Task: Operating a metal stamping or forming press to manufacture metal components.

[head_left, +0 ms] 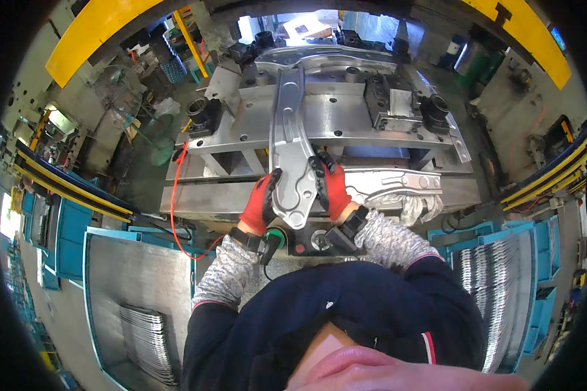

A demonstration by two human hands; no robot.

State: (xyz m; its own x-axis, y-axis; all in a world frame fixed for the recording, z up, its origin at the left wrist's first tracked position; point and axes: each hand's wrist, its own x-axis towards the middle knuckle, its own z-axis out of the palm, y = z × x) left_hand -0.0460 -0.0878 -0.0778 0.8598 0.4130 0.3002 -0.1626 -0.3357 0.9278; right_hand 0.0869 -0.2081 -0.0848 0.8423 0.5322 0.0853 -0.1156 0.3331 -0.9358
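The grip is two-handed and holding: the left hand, in a red-and-black glove, clasps one edge and the right hand, gloved alike, the other, at the broad near end of a long silver pressed-metal panel. That panel reaches forward over the flat grey steel die; whether its far tip touches anything, I cannot tell. Good handling probably means supporting both edges evenly, minding the thin rims, and guiding the tip around the curved silver metal strip behind. Beside the right hand lie a shorter embossed silver panel and crumpled white cloth. A thin red cable loops near the left wrist and could snag.
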